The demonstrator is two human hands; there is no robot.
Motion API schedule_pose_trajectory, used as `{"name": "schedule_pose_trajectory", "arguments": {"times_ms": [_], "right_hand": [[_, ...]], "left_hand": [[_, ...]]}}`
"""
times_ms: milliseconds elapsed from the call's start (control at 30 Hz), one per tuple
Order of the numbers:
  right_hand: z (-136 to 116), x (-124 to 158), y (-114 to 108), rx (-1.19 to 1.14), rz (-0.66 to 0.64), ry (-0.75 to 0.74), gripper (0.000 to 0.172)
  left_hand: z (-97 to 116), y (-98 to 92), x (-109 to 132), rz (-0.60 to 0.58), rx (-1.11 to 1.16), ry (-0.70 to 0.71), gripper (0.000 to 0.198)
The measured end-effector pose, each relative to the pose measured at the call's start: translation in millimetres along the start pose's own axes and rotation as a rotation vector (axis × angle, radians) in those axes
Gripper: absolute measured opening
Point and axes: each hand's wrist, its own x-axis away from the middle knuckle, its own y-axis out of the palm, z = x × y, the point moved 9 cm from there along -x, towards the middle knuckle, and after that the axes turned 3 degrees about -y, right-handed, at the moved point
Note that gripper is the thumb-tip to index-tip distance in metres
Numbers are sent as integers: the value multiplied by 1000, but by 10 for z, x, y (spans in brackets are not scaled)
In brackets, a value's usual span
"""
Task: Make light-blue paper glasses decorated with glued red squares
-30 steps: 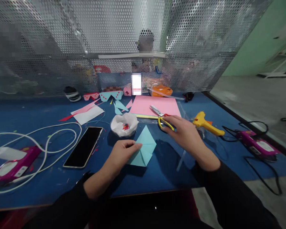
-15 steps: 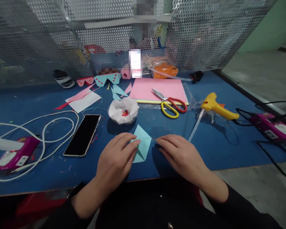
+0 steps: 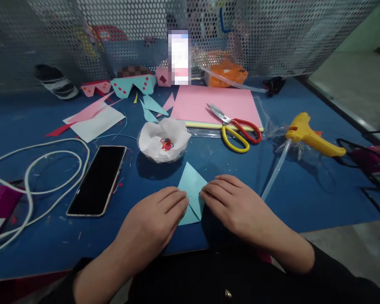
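A folded sheet of light blue paper (image 3: 193,181) lies on the blue table before me, its point toward the far side and a crease line running down to its near edge. My left hand (image 3: 155,217) grips its left side, fingers held together and fingertips on top of the paper. On the opposite side, my right hand (image 3: 232,204) has its fingers closed at the right edge. Both thumbs are largely hidden under the fingers. Just beyond the paper stands a clear bowl (image 3: 145,154) lined with white paper, holding small red and blue bits.
Red-and-yellow-handled scissors (image 3: 236,131) lie over stacked pink paper (image 3: 190,101). A yellow glue gun (image 3: 316,137) is at right. Leftward are a black phone (image 3: 98,181) and a white cable (image 3: 28,194). Paper masks (image 3: 134,86) and a lit phone (image 3: 179,59) stand along the mesh.
My right hand has moved left from apart to the paper's right edge. My left hand stays at the left side. The view has tilted down and come closer.
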Motion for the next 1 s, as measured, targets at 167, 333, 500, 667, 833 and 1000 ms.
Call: {"name": "schedule_pose_trajectory", "arguments": {"times_ms": [167, 333, 500, 667, 833, 1000], "right_hand": [[38, 54, 18, 0, 68, 96, 36], [50, 88, 60, 13, 58, 125, 35], [104, 76, 72, 1, 89, 201, 31], [301, 146, 115, -76, 131, 456, 19], [430, 229, 181, -267, 171, 619, 12], [486, 269, 231, -383, 171, 681, 7]], "left_hand": [[-62, -17, -67, -74, 64, -47, 23], [-142, 3, -119, -123, 142, -128, 23], [-240, 46, -174, -159, 205, -212, 20], [-328, 105, -199, -175, 202, -302, 17], [-447, 194, -174, -195, 315, -485, 8], [-483, 214, -172, -179, 363, -533, 7]]}}
